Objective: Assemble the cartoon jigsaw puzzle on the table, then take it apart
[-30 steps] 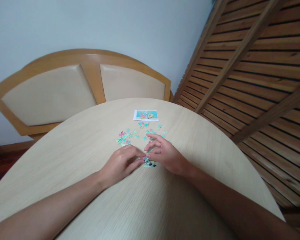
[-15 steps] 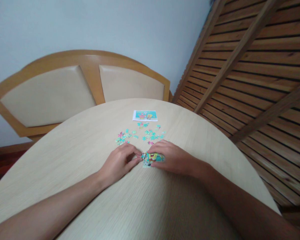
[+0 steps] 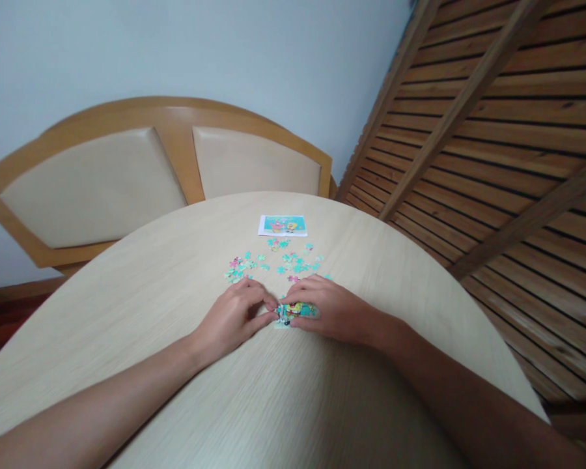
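A partly joined jigsaw puzzle (image 3: 300, 310) with a yellow cartoon figure lies on the table in front of me. My right hand (image 3: 329, 306) grips it from the right, thumb at its near edge and fingers over its far edge, hiding part of it. My left hand (image 3: 244, 309) pinches a small puzzle piece at the puzzle's left edge; the fingertips cover most of that piece. Beyond my hands lie loose puzzle pieces, a pile (image 3: 241, 266) on the left and another pile (image 3: 297, 262) on the right, mostly turquoise with some pink.
A picture card (image 3: 284, 226) with pink and yellow cartoon figures lies behind the pieces. The round wooden table (image 3: 176, 273) reaches toward a cushioned wooden chair (image 3: 176, 150) at a pale wall. A slatted wooden screen (image 3: 469, 163) stands to the right.
My right hand has shifted slightly left with the joined puzzle, and its fingers now cover more of the top edge. My left hand stays almost in place at the puzzle's left edge.
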`<state>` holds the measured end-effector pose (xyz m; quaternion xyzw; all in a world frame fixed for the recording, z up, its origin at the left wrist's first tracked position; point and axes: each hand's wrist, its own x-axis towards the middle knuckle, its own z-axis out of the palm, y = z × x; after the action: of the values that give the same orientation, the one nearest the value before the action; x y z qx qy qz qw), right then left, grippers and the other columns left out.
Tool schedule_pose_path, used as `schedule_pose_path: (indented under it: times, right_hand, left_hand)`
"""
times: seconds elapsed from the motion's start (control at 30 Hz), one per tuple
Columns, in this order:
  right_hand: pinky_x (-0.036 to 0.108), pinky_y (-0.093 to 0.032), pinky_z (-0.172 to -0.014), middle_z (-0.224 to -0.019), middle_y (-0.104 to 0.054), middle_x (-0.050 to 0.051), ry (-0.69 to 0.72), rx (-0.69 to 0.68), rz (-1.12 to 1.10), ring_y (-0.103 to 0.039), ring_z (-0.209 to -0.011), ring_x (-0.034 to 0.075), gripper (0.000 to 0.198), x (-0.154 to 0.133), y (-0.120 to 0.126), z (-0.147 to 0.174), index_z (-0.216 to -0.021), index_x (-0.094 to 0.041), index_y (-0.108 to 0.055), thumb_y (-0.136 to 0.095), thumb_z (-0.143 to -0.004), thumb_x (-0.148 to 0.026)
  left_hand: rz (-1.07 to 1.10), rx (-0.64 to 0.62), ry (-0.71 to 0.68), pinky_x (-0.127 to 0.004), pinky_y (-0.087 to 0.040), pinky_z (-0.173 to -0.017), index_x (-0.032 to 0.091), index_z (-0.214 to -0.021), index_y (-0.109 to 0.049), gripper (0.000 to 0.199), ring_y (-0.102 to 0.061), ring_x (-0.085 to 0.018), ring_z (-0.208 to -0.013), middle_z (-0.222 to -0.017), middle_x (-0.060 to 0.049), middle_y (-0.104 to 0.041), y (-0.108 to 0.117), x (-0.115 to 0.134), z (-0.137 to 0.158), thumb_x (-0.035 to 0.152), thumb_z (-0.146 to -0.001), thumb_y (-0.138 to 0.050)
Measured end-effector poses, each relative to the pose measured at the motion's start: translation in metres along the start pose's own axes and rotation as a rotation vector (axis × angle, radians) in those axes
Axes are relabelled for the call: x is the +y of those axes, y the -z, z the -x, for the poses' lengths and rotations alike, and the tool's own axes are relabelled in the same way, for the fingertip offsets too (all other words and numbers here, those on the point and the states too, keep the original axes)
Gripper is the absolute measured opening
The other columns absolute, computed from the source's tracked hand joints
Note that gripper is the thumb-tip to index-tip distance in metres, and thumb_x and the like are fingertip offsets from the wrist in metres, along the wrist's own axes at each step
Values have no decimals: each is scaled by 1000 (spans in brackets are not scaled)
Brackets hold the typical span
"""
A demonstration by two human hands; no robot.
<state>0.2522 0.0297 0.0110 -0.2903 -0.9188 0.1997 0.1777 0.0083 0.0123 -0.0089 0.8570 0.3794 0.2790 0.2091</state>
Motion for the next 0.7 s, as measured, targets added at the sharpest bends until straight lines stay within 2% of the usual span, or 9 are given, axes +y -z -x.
schedule_pose_path:
  times: [0.17,0.43,0.7]
  right_hand:
    - [40,-45,-99,-111,-70,8,10,10,33,-61,-108,24,25,2,-2,1,-114,-24,-75,-69,-91,-30]
    - [43,-44,-101,-119,-67,10,19,-58,88,-59,-113,26,28,1,1,2,-120,-24,-74,-63,-95,-30]
    - [43,-44,-101,-121,-65,10,36,-70,133,-57,-114,26,28,0,2,3,-121,-25,-73,-61,-96,-29]
  left_hand:
    - [4,0,-13,-39,-47,-90,22,-93,-68,7,-62,-22,-95,-93,-3,-71,0,1,0,27,-94,-65]
    - [-27,13,-8,-39,-46,-93,22,-92,-68,5,-62,-21,-92,-89,-2,-71,-1,2,1,20,-89,-64]
    - [-47,14,-15,-39,-47,-89,22,-92,-68,7,-62,-21,-90,-89,-3,-71,-1,3,1,20,-89,-63]
